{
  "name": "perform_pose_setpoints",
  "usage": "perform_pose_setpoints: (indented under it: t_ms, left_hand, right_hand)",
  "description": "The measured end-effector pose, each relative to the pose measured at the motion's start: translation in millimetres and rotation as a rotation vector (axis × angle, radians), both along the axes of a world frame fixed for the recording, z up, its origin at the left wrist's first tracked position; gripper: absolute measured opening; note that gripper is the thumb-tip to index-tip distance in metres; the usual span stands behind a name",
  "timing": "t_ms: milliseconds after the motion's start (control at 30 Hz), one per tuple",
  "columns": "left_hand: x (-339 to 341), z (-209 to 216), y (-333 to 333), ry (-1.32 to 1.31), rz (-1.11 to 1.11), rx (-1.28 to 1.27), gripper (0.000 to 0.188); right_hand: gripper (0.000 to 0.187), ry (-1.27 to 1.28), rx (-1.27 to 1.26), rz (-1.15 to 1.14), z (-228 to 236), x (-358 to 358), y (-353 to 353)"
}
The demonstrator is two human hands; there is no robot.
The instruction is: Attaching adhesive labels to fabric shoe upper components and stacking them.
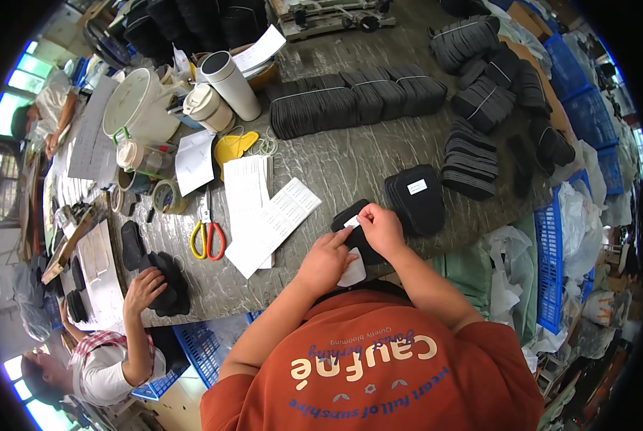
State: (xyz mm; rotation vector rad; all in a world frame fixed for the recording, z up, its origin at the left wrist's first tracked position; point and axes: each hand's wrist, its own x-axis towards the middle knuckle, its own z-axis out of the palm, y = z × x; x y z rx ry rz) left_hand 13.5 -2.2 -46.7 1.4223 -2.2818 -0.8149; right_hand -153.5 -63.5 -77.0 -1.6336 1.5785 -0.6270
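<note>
A small white label (352, 222) lies against a black insole-shaped pad (351, 210) near the table's front edge. My right hand (380, 228) is closed, pinching the label's edge between thumb and fingertip. From the left, my left hand (324, 260) reaches over the pad, fingers stretched out and a fingertip at the label. Just under those fingers shows a white rounded piece (353, 269); whether the hand grips it is hidden. Right of my hands rests a stack of black pads (416, 205) with a white label (417, 187) on top.
Printed sheets (278, 219) and scissors (208, 233) lie left of my hands. Bundled black pads (357, 100) form a row at the back, with more bundles (472, 158) at right. A tumbler (231, 85) stands back left. A co-worker's hand (145, 289) touches black pads (169, 284).
</note>
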Motion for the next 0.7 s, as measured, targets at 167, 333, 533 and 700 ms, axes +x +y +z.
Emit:
perform_pose_setpoints:
  t_ms: [167,333,533,700]
  left_hand:
    - [-3,-3,-1,-0.133,-0.046,-0.096,0.023]
    - [-4,-4,-3,-0.153,-0.045,-0.090,0.023]
    - [-11,14,-22,-0.186,-0.052,0.062,0.022]
    - [10,-15,-22,0.169,0.034,-0.070,0.020]
  right_hand:
    - [0.015,-0.137,-0.001,-0.077,-9,0,0]
    - [0.025,-0.093,-0.023,-0.127,-8,4,-2]
    - [0.024,0.158,-0.260,-0.108,-7,0,-7]
    - [0.018,0.065,-0.635,0.023,-18,2,0]
